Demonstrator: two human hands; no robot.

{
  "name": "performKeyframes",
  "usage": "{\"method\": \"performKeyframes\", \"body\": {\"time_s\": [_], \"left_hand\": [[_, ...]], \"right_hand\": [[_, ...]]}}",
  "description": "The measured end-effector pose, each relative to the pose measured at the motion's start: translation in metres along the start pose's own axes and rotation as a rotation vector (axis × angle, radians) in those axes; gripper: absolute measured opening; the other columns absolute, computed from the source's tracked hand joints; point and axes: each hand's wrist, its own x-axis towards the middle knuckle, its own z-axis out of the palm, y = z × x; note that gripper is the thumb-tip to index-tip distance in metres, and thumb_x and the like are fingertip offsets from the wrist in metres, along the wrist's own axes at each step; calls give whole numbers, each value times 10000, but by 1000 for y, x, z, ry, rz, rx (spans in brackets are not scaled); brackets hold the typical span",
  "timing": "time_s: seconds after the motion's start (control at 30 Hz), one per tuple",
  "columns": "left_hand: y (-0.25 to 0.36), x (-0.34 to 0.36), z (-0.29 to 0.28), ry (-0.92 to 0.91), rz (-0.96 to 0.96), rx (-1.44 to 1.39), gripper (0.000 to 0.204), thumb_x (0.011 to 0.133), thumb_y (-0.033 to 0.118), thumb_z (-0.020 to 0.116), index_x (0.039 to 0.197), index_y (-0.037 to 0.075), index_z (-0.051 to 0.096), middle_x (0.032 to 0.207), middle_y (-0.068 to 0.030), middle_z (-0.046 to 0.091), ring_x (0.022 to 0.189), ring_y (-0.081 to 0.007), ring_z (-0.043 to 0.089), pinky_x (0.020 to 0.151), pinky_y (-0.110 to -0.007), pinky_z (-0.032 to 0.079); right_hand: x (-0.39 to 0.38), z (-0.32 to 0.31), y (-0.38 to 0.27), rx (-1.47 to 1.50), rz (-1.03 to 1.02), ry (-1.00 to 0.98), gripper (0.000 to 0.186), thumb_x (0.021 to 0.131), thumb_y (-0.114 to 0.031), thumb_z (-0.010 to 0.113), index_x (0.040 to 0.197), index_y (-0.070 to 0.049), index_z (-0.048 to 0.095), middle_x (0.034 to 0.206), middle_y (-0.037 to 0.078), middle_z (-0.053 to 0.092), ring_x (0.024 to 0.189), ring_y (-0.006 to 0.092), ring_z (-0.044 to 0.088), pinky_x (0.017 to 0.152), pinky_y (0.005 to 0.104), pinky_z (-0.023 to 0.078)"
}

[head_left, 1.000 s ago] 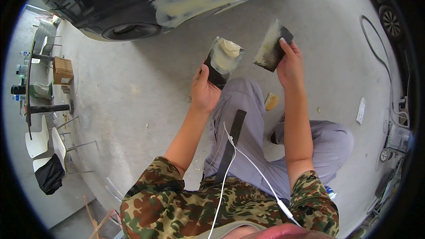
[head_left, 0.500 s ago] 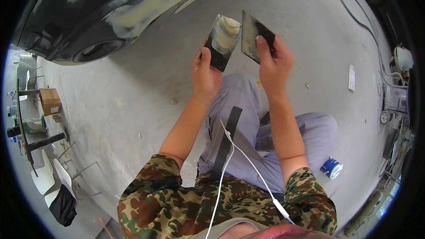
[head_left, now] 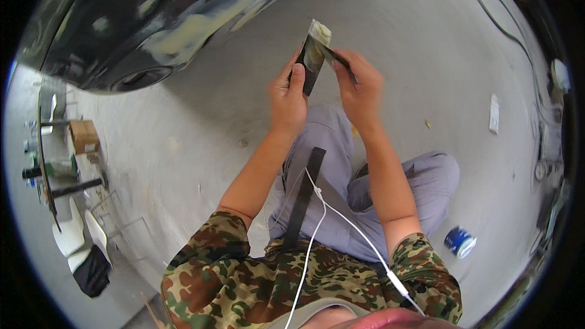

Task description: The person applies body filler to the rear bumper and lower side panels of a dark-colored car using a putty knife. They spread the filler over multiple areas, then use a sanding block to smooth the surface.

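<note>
My left hand (head_left: 287, 99) is closed on a dark flat putty board (head_left: 311, 72), thumb along its near edge. A lump of cream-coloured putty (head_left: 321, 33) sits at the board's far end, with a thinner smear below it. In my right hand (head_left: 361, 88) is a dark flat putty spreader (head_left: 339, 61), pinched between thumb and fingers and tilted nearly edge-on. The spreader's left edge meets the board's face just below the lump. Ahead to the left is a dark car panel (head_left: 109, 42) with a patch of pale filler (head_left: 189, 35).
A blue-and-white can (head_left: 460, 242) lies on the grey floor to the right, with a white packet (head_left: 493, 114) farther off. A hose (head_left: 496, 12) curves at far right. On the left are a cardboard box (head_left: 84, 136) and white chairs (head_left: 70, 231). A white cable hangs before me.
The spreader has turned from broad-side view to nearly edge-on and moved left onto the board. My left hand has tilted the board, which now shows narrower.
</note>
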Motion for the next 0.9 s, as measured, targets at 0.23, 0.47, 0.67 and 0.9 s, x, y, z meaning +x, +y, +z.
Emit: {"method": "performKeyframes", "body": {"time_s": [0.23, 0.47, 0.67, 0.9], "left_hand": [[41, -13, -41, 77, 2, -313, 443, 1042, 253, 504, 1384, -28, 498, 1335, -103, 579, 1218, -180, 549, 1052, -324, 428], [39, -31, -29, 45, -104, -440, 461, 1042, 268, 496, 1391, -31, 466, 1355, -100, 560, 1232, -220, 548, 1075, -364, 422], [25, -72, -29, 118, -257, -393, 514, 1055, 303, 445, 1414, -61, 395, 1416, -154, 503, 1301, -266, 499, 1116, -410, 374], [-10, -38, -32, 33, -325, -403, 467, 1052, 274, 460, 1385, -52, 431, 1402, -151, 523, 1288, -252, 519, 1104, -396, 395]], "right_hand": [[5, 10, -17, 638, 378, 111, 178, 960, -85, 617, 1102, 14, 662, 976, 23, 675, 872, 87, 590, 789, 240, 462], [16, -29, 8, 849, 504, 209, 249, 960, -81, 613, 1184, 27, 627, 1090, 53, 675, 965, 126, 629, 854, 276, 498], [10, -48, 33, 888, 589, 268, 216, 949, -60, 614, 1147, 20, 645, 1044, 52, 689, 911, 131, 644, 813, 291, 522], [47, -48, 61, 798, 556, 332, 207, 954, -58, 602, 1136, 26, 654, 1029, 51, 687, 900, 122, 632, 805, 273, 501]]}}
